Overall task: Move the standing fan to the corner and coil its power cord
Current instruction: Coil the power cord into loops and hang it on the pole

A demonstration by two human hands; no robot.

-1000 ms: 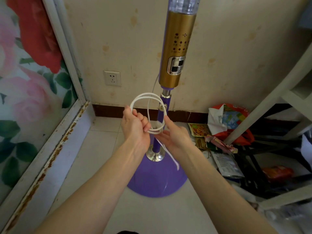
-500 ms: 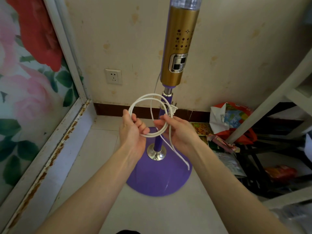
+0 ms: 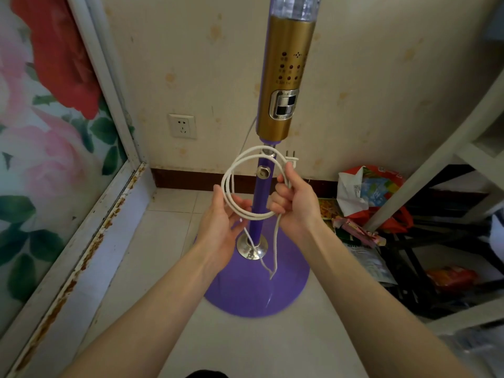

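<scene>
The standing fan has a gold control column [image 3: 285, 85], a purple pole [image 3: 260, 197] and a round purple base [image 3: 256, 290], and it stands near the wall corner. Its white power cord [image 3: 240, 170] forms a double loop in front of the pole. My left hand [image 3: 222, 219] holds the loop's lower left side, fingers curled under the strands. My right hand [image 3: 293, 203] grips the loop's right side, with the plug [image 3: 291, 158] sticking up above the fist. A slack length of cord hangs down to the base.
A wall socket [image 3: 182, 126] sits left of the fan. A flowered glass panel in a rusty white frame [image 3: 114, 197] runs along the left. Snack bags and packets [image 3: 362, 192] lie on the floor at right, under a white shelf frame [image 3: 436, 165].
The loop has grown wider and my hands have moved apart. My right hand went from pinching the cord low to gripping the right side with the plug above it.
</scene>
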